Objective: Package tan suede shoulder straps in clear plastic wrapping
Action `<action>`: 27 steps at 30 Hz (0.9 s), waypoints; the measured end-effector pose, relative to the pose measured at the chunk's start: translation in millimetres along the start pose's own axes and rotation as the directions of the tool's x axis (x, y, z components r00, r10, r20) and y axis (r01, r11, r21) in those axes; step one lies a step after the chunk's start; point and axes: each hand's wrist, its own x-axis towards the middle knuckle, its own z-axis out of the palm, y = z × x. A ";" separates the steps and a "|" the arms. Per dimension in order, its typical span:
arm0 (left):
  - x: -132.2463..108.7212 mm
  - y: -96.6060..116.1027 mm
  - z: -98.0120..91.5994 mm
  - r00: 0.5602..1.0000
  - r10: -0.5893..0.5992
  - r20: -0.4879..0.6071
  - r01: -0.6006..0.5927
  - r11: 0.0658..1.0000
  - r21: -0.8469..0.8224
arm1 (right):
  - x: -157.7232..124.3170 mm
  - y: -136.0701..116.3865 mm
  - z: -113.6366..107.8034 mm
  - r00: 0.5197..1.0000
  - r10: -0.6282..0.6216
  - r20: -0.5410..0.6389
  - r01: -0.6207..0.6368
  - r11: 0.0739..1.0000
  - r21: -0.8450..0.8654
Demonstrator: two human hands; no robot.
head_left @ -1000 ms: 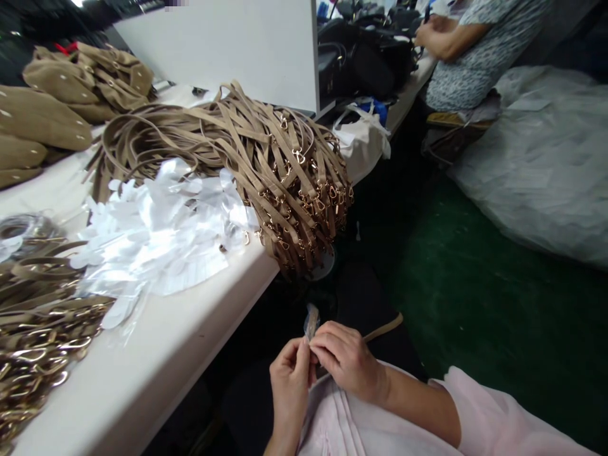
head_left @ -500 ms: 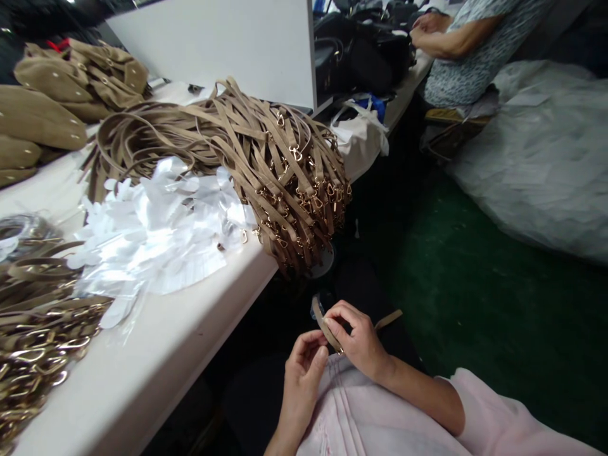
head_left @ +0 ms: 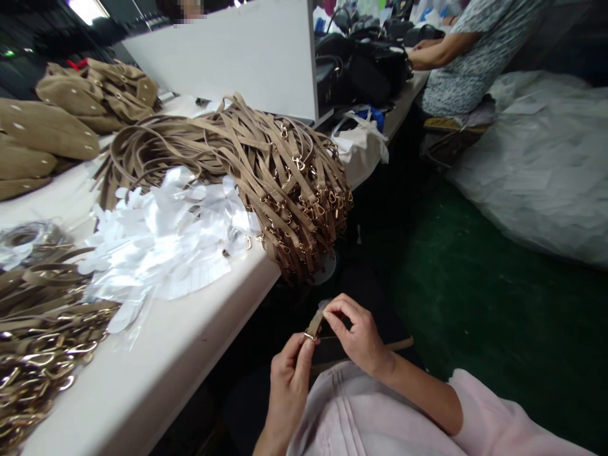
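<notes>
Over my lap I hold a tan strap with a gold metal buckle. My left hand pinches it at the buckle, thumb and forefinger together. The fingertips of my right hand are closed on the strap a little farther up. Part of the strap runs behind my right hand and shows again to its right. A big heap of tan straps with gold clasps hangs over the table edge in front of me.
Clear plastic pieces lie on the white table. More straps with gold hardware are at the left, below tan bags. A white partition stands behind. Far right, a person sits near a large plastic sack.
My left hand has moved slightly left and now grips the strap at its buckle. The strap has turned between my hands. The view has tilted up slightly.
</notes>
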 end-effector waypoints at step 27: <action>-11.4 -18.7 12.2 0.982 0.096 -0.164 -0.047 0.959 0.281 | -30.7 26.2 15.5 0.993 -0.115 -0.020 0.112 0.989 -0.097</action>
